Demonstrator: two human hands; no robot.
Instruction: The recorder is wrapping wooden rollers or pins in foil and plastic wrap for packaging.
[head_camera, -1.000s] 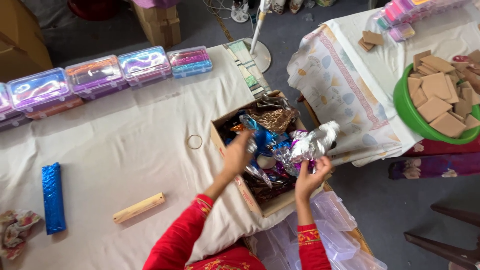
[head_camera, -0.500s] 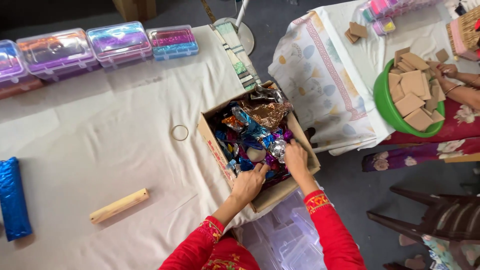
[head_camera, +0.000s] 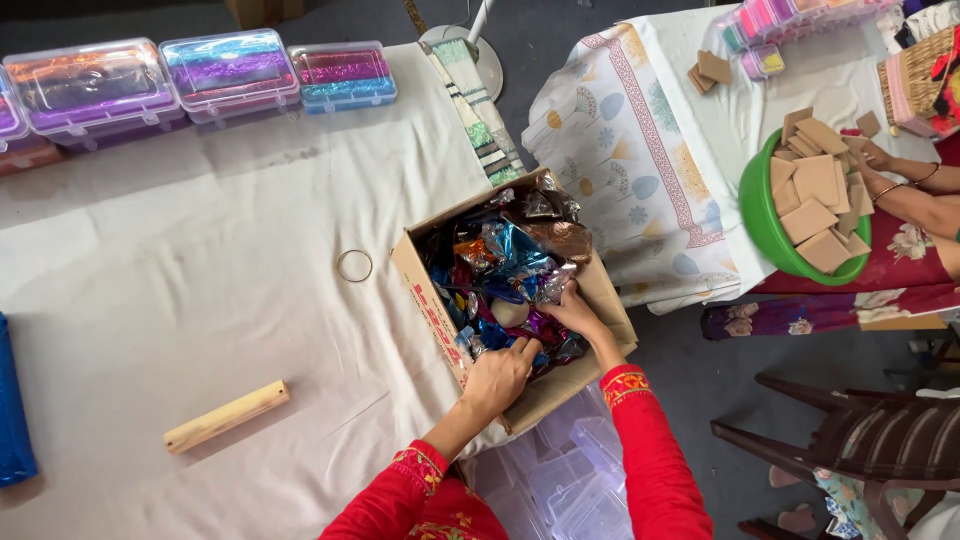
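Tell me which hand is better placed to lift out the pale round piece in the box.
Right, probably. The right hand lies beside the pale round piece in the box; the left hand sits lower, at the near edge.

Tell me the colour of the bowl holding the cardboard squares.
Green, a round plastic bowl, clearest in the head view.

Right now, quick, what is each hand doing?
Left hand: curled down into the shiny wrappers in the cardboard box; a grip cannot be told.
Right hand: fingers reaching into the wrappers; a grip cannot be told.
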